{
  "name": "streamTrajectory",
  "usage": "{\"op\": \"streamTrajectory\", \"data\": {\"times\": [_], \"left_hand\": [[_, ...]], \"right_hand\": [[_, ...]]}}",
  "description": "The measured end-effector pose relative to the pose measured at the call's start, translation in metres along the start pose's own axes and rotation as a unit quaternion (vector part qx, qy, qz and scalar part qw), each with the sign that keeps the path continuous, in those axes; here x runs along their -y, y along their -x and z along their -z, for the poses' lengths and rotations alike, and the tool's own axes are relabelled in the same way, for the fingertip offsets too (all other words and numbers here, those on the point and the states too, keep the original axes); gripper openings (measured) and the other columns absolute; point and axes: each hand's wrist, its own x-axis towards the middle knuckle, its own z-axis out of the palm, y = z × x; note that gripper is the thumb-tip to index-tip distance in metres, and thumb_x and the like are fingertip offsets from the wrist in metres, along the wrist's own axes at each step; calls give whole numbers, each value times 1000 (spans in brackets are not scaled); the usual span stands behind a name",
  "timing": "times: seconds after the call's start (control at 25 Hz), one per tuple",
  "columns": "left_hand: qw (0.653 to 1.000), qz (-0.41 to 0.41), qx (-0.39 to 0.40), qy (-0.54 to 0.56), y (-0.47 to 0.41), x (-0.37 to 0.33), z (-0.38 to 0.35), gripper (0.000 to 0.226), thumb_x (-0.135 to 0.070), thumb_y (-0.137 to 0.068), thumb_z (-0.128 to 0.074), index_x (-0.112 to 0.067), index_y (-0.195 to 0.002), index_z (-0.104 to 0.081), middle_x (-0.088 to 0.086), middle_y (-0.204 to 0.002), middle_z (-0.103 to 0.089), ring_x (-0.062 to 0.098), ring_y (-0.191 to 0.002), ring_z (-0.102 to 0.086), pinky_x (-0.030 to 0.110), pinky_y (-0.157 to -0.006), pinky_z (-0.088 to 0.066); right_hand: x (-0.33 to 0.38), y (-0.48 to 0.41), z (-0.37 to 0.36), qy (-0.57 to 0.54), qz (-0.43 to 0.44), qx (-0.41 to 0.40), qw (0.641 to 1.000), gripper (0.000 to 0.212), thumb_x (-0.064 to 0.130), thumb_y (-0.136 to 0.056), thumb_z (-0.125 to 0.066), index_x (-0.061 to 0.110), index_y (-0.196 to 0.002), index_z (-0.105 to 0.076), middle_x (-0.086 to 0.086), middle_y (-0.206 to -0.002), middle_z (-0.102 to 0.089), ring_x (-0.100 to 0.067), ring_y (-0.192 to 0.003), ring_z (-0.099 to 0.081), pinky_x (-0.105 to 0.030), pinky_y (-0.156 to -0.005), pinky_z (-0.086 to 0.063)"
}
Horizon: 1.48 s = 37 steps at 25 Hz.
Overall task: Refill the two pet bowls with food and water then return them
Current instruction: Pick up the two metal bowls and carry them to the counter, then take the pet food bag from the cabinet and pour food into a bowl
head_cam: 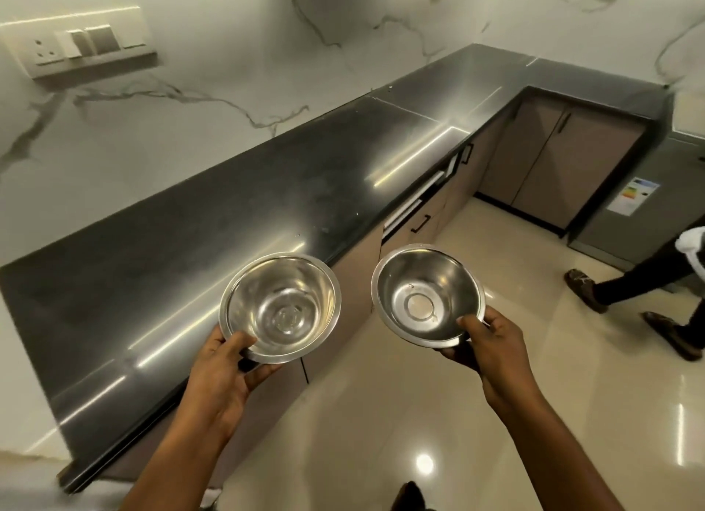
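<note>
Now — empty steel bowls [280, 306] — both hands [221, 373]

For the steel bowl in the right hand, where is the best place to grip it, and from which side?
Grip the steel bowl at its flat flared rim on the near side, as the right hand does: thumb on top, fingers underneath. The walls are smooth and sloped, probably slippery.

Above our hands we see two shiny silver steel bowls [280, 306] [428, 295]. Left of them lies a glossy black countertop [236, 213] under a white, grey-veined marble wall [213, 41]; below, cream floor tiles [381, 415].
</note>
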Motion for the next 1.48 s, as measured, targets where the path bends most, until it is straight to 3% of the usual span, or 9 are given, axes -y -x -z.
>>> {"op": "streamTrajectory", "data": {"times": [0.12, 0.36, 0.52, 0.6, 0.72, 0.84, 1.0, 1.2, 1.48], "left_hand": [[999, -9, -33, 12, -30, -4, -32, 42, 4, -100, -49, -16, -133, -65, 11, -104, -71, 22, -88, -69, 31, -55, -65], [988, -38, -130, 71, -77, -9, -80, 36, 3, -102, -47, -21, -120, -66, 11, -103, -69, 23, -89, -67, 30, -52, -64], [974, -37, -197, 108, -104, 5, -83, 40, 2, -103, -48, -15, -137, -58, 20, -119, -69, 29, -95, -70, 37, -60, -67], [966, -34, -223, 129, -118, 9, -83, 43, 3, -103, -47, -13, -142, -56, 21, -118, -69, 31, -94, -70, 37, -60, -68], [955, -35, -256, 146, -146, 7, -75, 45, 4, -104, -48, -12, -145, -54, 21, -113, -70, 33, -90, -71, 39, -60, -67], [949, -27, -275, 153, -178, 1, -64, 44, 4, -104, -51, -11, -145, -54, 25, -129, -67, 34, -96, -71, 37, -56, -67], [940, -18, -300, 163, -226, -15, -59, 43, 5, -102, -54, -11, -142, -56, 23, -127, -68, 34, -98, -72, 33, -52, -65], [926, -8, -335, 174, -253, -9, -67, 46, 7, -101, -55, -15, -141, -58, 22, -126, -69, 34, -100, -73, 35, -53, -66], [886, -12, -412, 214, -272, 12, -82, 51, 10, -98, -58, -10, -145, -56, 23, -128, -65, 32, -98, -69, 36, -50, -65]], "right_hand": [[17, -60, -7, 11, 0, 29, 1000, 26, -6, -98, -56, 11, -101, -76, -1, -68, -76, -25, -61, -77, -29, -57, -64], [63, -192, -44, 58, -1, 134, 989, 24, -4, -101, -55, 11, -106, -74, -13, -85, -74, -26, -65, -76, -28, -55, -64], [73, -252, -80, 91, 1, 206, 974, 22, 0, -103, -56, 8, -115, -72, -17, -85, -73, -32, -72, -76, -32, -57, -65], [76, -276, -107, 96, -4, 239, 966, 21, 1, -104, -56, 9, -115, -71, -17, -86, -73, -25, -66, -77, -33, -56, -65], [75, -302, -153, 106, -18, 272, 956, 19, 3, -107, -56, 16, -113, -70, -14, -86, -73, -23, -64, -77, -32, -55, -65], [69, -323, -192, 112, -29, 287, 951, 18, 6, -106, -59, 13, -118, -71, -19, -96, -77, -28, -76, -79, -33, -57, -65], [66, -357, -243, 122, -35, 298, 946, 20, 5, -106, -60, 14, -121, -70, -21, -107, -75, -30, -87, -77, -32, -57, -66], [50, -385, -280, 152, -62, 332, 929, 25, 2, -105, -60, 10, -129, -66, -26, -118, -72, -37, -99, -76, -36, -60, -67], [45, -417, -305, 202, -88, 381, 898, 24, 0, -105, -59, 12, -124, -66, -17, -116, -70, -38, -107, -73, -40, -59, -67]]}}
